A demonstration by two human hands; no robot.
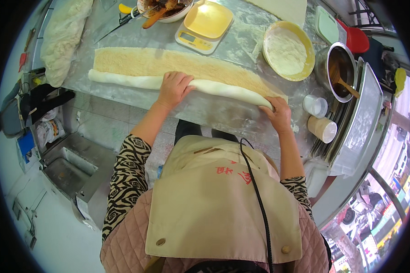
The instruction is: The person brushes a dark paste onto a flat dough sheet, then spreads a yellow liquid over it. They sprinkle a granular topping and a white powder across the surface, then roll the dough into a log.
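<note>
A long sheet of dough (205, 65), coated with a pale brown spread, lies across the floured work table. Its near edge is rolled into a white dough roll (230, 91) running from left to right. My left hand (174, 87) curls over the middle of this roll, fingers bent around it. At the roll's right end, my right hand (279, 113) grips it with the fingers on top; the thumb side is partly visible. The far part of the sheet still lies flat with its brown coating showing.
A large dough mass (64, 43) rests at the left. Behind the sheet stand a yellow kitchen scale (195, 42), a bowl of dark paste (180, 18) and a knife (114, 30). To the right are a flour bowl (284, 52), a metal pot (322, 61) and stacked trays (357, 123).
</note>
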